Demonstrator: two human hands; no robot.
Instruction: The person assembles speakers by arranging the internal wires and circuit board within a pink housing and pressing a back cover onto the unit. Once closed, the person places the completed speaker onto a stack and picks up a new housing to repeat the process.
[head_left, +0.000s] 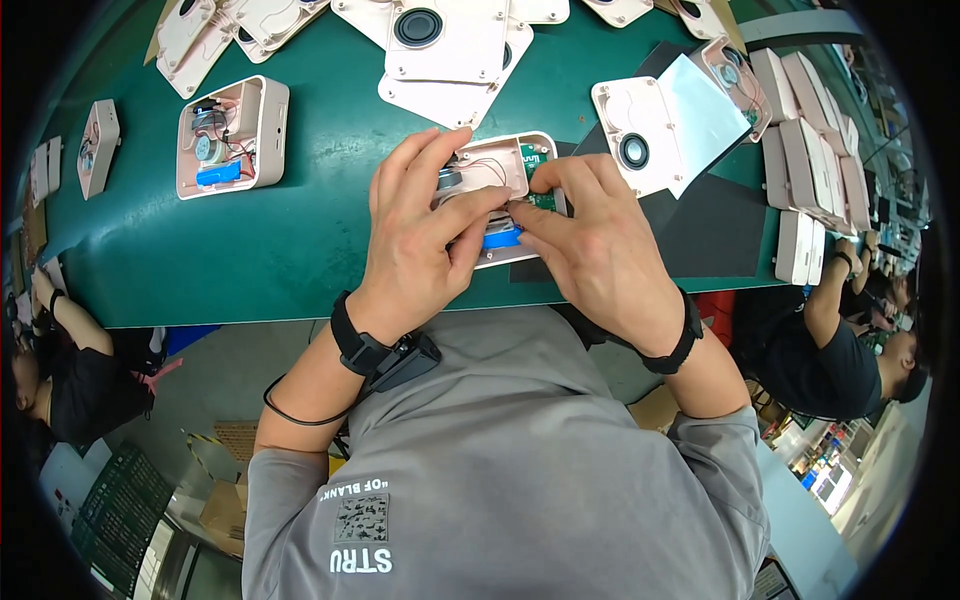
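Note:
A pale plastic housing (pixel 500 149) lies open on the green table, straight in front of me, between both hands. Inside it are a green circuit board (pixel 531 156), thin red wires (pixel 487 165) and a blue cylindrical cell (pixel 502 239). My left hand (pixel 405 235) rests over the housing's left side, its thumb and a finger closed toward the middle. My right hand (pixel 608 235) reaches in from the right, thumb and fingertips closed together beside the board. Fingertips from both hands meet near the wires; whatever they pinch is too small and covered to make out.
Another open housing (pixel 276 130) with wires and a blue cell stands at left. Pale panels with round speakers (pixel 440 65) lie at the back; one panel (pixel 615 105) sits at right near black sheets (pixel 715 235). Pale cases (pixel 815 165) are stacked far right. Other people sit at both sides.

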